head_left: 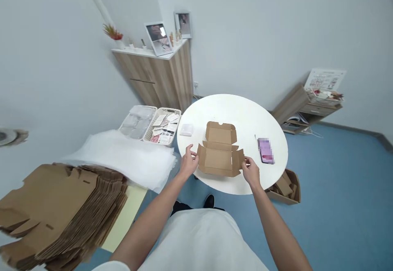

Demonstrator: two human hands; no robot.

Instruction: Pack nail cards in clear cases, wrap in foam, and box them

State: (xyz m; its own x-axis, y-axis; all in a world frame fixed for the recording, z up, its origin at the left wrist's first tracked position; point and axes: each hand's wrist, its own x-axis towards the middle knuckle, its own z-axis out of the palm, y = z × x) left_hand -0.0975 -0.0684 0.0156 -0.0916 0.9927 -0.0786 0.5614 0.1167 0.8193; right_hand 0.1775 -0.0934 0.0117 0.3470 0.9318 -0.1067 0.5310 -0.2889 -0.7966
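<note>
A brown cardboard mailer box (218,159), partly unfolded, lies on the white round table (227,106) close to its front edge. Its lid panel stretches away from me, and the side flaps stand up at an angle. At the left side flap is my left hand (189,162), thumb and fingertips closing on the cardboard, one finger raised. My right hand (251,172) pinches the right side flap. Left of the box sits a small clear packet (186,130). A phone with a purple screen (265,151) rests on the right of the table.
Flat cardboard boxes (58,197) are stacked at the lower left, beside white wrapping sheets (123,154). Two baskets, one holding cards (164,125), stand left of the table. A carton of cardboard pieces (285,189) is on the floor at right. Behind are a wooden cabinet (159,74) and low shelf (307,106).
</note>
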